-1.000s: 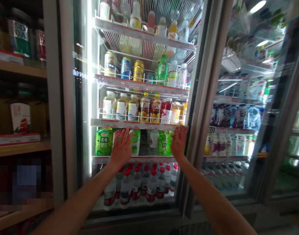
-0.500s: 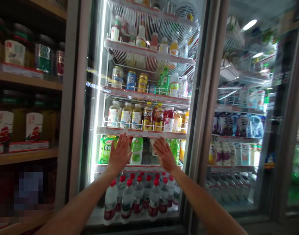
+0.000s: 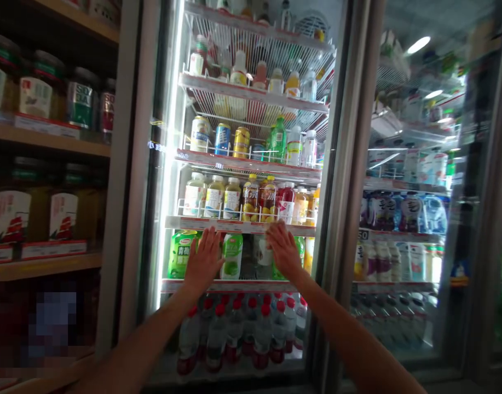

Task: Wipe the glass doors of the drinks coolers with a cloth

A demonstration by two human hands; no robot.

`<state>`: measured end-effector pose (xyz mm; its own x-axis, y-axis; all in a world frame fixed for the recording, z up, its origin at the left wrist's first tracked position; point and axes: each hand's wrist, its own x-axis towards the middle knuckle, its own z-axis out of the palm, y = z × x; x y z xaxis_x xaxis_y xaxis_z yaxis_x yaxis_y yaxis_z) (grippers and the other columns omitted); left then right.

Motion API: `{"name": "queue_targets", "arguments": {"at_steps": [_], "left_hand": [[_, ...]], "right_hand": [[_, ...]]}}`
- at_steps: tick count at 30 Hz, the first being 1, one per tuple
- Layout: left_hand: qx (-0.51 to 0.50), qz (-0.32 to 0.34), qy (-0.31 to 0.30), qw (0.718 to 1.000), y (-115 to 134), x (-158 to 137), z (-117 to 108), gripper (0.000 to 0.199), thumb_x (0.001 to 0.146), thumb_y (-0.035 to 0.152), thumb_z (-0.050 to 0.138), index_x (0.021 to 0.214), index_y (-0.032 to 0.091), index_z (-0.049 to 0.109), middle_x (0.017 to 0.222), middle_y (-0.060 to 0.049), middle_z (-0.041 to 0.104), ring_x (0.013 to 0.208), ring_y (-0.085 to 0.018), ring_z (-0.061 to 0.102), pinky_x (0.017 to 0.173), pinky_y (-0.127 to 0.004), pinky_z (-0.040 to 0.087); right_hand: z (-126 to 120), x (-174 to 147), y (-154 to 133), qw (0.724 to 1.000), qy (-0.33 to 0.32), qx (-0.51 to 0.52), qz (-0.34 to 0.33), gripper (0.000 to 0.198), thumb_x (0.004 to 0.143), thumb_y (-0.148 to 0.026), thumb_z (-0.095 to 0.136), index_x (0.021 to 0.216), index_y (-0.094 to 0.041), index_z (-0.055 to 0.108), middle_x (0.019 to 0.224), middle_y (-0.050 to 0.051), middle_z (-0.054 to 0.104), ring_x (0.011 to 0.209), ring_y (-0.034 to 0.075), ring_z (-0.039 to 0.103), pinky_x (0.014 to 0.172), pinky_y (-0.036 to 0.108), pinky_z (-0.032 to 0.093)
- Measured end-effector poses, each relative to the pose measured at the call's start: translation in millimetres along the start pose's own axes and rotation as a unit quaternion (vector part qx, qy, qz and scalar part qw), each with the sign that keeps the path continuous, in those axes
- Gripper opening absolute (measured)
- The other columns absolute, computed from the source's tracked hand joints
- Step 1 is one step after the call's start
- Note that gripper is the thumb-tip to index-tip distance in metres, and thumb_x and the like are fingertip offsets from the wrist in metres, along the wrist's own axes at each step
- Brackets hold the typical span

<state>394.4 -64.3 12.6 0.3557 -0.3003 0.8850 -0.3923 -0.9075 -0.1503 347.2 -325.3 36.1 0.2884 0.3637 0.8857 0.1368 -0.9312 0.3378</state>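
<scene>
The step seems a reach, with the left grip and the right grip both unclenched, apart, in front of the green packs on the shelf, touch unclear through blur, and holding one would call for closing around it

White-label jar is sitting L of grn SODA pkg; red SODA pkg is standing R of it. Wood shelf is running below it.

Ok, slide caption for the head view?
Left hand and right hand, both open, before a lit drinks cooler.
</scene>
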Motion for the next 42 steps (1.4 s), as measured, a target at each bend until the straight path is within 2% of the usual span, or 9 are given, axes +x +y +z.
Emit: {"name": "queue_targets", "arguments": {"at_steps": [5, 12, 18, 25, 28, 32, 34, 39, 42], "left_hand": [[0.002, 0.004, 0.010, 1.000, -1, 0, 2, 0.061, 0.082, 0.030, 0.049, 0.138, 0.011, 0.032, 0.146, -0.013, 0.024, 0.136, -0.027, 0.023, 0.107, -0.049, 0.026], [0.003, 0.011, 0.016, 1.000, -3, 0, 2, 0.062, 0.081, 0.029, 0.051, 0.137, 0.010, 0.033, 0.145, -0.014, 0.026, 0.136, -0.028, 0.024, 0.107, -0.046, 0.029], [0.000, 0.022, 0.012, 1.000, -4, 0, -1, 0.063, 0.081, 0.029, 0.050, 0.138, 0.009, 0.031, 0.146, -0.015, 0.025, 0.136, -0.028, 0.022, 0.107, -0.046, 0.029], [0.000, 0.012, 0.010, 1.000, -3, 1, -1, 0.063, 0.081, 0.030, 0.050, 0.137, 0.009, 0.032, 0.146, -0.014, 0.025, 0.136, -0.028, 0.023, 0.107, -0.046, 0.028], [0.003, 0.013, 0.006, 1.000, -3, 1, -3, 0.063, 0.080, 0.029, 0.051, 0.137, 0.010, 0.033, 0.146, -0.014, 0.025, 0.136, -0.028, 0.023, 0.108, -0.046, 0.028], [0.013, 0.020, -0.004, 1.000, -2, 1, -4, 0.064, 0.079, 0.029, 0.051, 0.137, 0.009, 0.032, 0.146, -0.014, 0.025, 0.135, -0.029, 0.024, 0.107, -0.046, 0.029], [0.008, 0.015, -0.004, 1.000, -2, 1, -4, 0.064, 0.080, 0.029, 0.051, 0.138, 0.009, 0.031, 0.146, -0.014, 0.024, 0.136, -0.028, 0.023, 0.107, -0.046, 0.028], [0.001, 0.009, 0.001, 1.000, -2, 1, -5, 0.064, 0.080, 0.031, 0.051, 0.138, 0.012, 0.031, 0.146, -0.013, 0.026, 0.136, -0.027, 0.023, 0.107, -0.047, 0.027], [0.008, 0.020, 0.007, 1.000, -5, 0, -6, 0.061, 0.081, 0.032, 0.050, 0.137, 0.014, 0.034, 0.146, -0.012, 0.027, 0.135, -0.026, 0.025, 0.107, -0.047, 0.027]], "right_hand": [[-5, 12, 34, 0.966, 0.152, -0.030, 0.209, 0.047, 0.086, -0.013, 0.032, 0.132, -0.014, 0.043, 0.146, 0.012, 0.028, 0.140, 0.023, 0.010, 0.107, 0.050, 0.027], [-1, 4, 5, 1.000, 0.023, -0.015, -0.004, 0.052, 0.082, -0.008, 0.037, 0.132, -0.021, 0.044, 0.143, 0.005, 0.035, 0.140, 0.022, 0.012, 0.108, 0.044, 0.027], [-9, 12, 50, 0.948, 0.212, -0.026, 0.236, 0.049, 0.085, -0.012, 0.034, 0.133, -0.013, 0.040, 0.145, 0.014, 0.028, 0.138, 0.025, 0.016, 0.106, 0.051, 0.028], [1, 3, -11, 0.999, -0.008, -0.004, -0.043, 0.048, 0.085, -0.010, 0.035, 0.130, -0.023, 0.045, 0.143, 0.003, 0.035, 0.138, 0.021, 0.017, 0.108, 0.045, 0.029], [-5, 9, 17, 0.995, 0.058, -0.019, 0.075, 0.046, 0.086, -0.012, 0.035, 0.130, -0.020, 0.046, 0.144, 0.006, 0.034, 0.137, 0.025, 0.020, 0.104, 0.049, 0.031], [-8, 27, 49, 0.947, 0.198, -0.021, 0.252, 0.045, 0.086, -0.015, 0.035, 0.130, -0.014, 0.045, 0.144, 0.014, 0.030, 0.136, 0.027, 0.021, 0.104, 0.052, 0.030], [-4, 31, 33, 0.961, 0.181, -0.009, 0.208, 0.046, 0.084, -0.013, 0.036, 0.130, -0.013, 0.045, 0.145, 0.012, 0.029, 0.138, 0.025, 0.014, 0.107, 0.050, 0.026], [3, 22, -21, 0.998, -0.025, 0.021, -0.062, 0.051, 0.081, -0.012, 0.043, 0.132, -0.022, 0.044, 0.145, 0.003, 0.032, 0.140, 0.021, 0.010, 0.112, 0.044, 0.021], [-2, 26, -2, 1.000, 0.010, 0.009, 0.000, 0.049, 0.084, -0.012, 0.040, 0.132, -0.022, 0.044, 0.145, 0.004, 0.033, 0.139, 0.021, 0.014, 0.110, 0.046, 0.023]]}}
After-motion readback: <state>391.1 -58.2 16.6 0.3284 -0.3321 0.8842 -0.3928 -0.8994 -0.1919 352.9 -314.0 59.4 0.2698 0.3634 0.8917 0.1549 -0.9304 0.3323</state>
